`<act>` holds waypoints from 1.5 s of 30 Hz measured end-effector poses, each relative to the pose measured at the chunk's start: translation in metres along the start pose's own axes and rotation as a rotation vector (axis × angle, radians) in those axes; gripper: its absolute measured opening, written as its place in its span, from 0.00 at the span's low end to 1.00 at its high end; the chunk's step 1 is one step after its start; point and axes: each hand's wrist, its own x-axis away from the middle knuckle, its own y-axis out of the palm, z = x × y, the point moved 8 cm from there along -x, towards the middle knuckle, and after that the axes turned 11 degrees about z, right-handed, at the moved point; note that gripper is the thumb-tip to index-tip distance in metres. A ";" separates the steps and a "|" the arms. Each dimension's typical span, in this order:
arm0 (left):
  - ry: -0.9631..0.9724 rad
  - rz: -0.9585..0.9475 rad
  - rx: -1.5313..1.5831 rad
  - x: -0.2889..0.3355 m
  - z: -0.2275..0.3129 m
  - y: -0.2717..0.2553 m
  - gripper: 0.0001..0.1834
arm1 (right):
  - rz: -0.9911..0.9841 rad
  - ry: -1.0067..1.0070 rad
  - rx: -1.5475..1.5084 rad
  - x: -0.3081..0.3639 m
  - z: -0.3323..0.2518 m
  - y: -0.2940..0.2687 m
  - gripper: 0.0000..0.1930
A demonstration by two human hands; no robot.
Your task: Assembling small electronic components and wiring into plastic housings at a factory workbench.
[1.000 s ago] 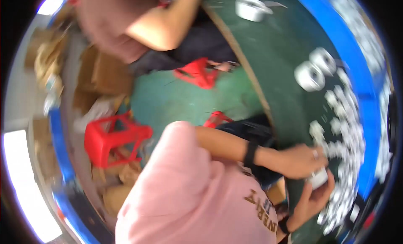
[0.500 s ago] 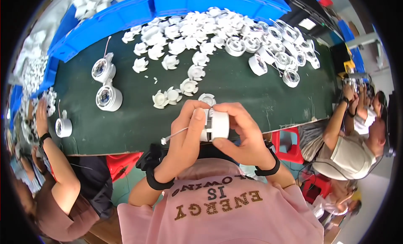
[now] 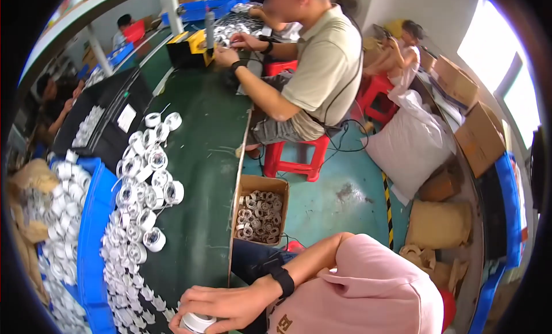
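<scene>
My right hand (image 3: 221, 305) is at the lower edge, its fingers and thumb curled round a white round plastic housing (image 3: 198, 322). Only the rim and top of that part show; the frame edge cuts off the rest. A black band circles the wrist. My left hand is out of the picture. Beside my right hand, on the green table (image 3: 198, 219), lie small white finned plastic parts (image 3: 129, 294) in a loose heap. Farther along is a pile of white round fan-like units (image 3: 155, 158), some with thin wires.
A blue bin (image 3: 95, 236) of white rings borders the pile on the left. Below the table edge stands a cardboard box (image 3: 236, 219) of round parts. A co-worker (image 3: 328, 64) sits farther along, near a red stool (image 3: 296, 158). A white sack (image 3: 411, 144) rests on the floor.
The view has swung to the right, so the table now runs up the picture. My left hand has left the view. My right hand still grips the white housing.
</scene>
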 end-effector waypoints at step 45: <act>0.829 -0.204 0.188 -0.050 0.182 -0.054 0.44 | 0.287 0.144 0.395 0.002 0.083 -0.062 0.35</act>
